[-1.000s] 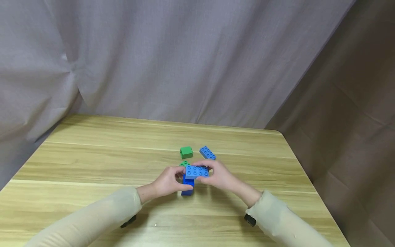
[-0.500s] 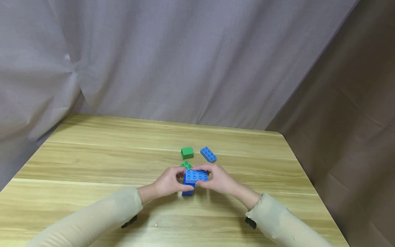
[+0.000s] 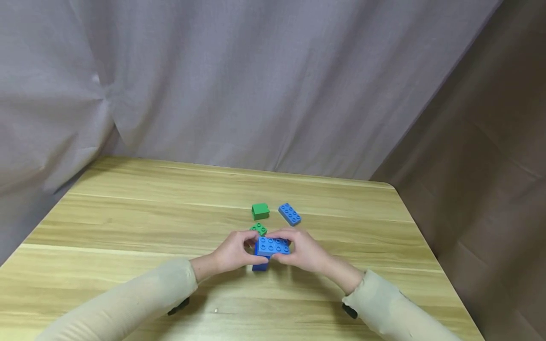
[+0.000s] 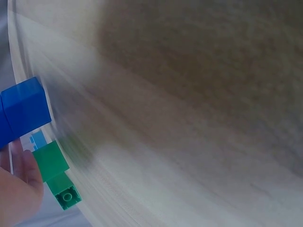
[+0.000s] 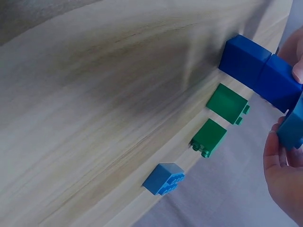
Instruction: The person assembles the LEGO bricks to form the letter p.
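Observation:
Two dark blue bricks (image 5: pixel 245 61) are joined end to end as an upright stack, seen from the side in the right wrist view. My left hand (image 3: pixel 233 251) grips this stack between thumb and fingers. A lighter blue eight-stud brick (image 3: pixel 273 246) lies across the top of the stack, its right end jutting out. My right hand (image 3: pixel 304 251) holds that brick by its long sides. Whether it is pressed fully onto the studs below, I cannot tell. In the left wrist view the dark blue stack (image 4: pixel 29 106) shows beside the fingers of my left hand (image 4: pixel 19 194).
A green four-stud brick (image 3: pixel 259 229) sits just behind the stack. Farther back, another green brick (image 3: pixel 260 211) lies on its side. To its right is a second light blue eight-stud brick (image 3: pixel 289 214). All rest on the wooden table (image 3: pixel 141 208), with grey curtains (image 3: pixel 239 85) behind.
My right hand has brought the light blue brick down and nearer to me, over the dark blue stack. The left hand has stayed nearly still. More of the green four-stud brick now shows.

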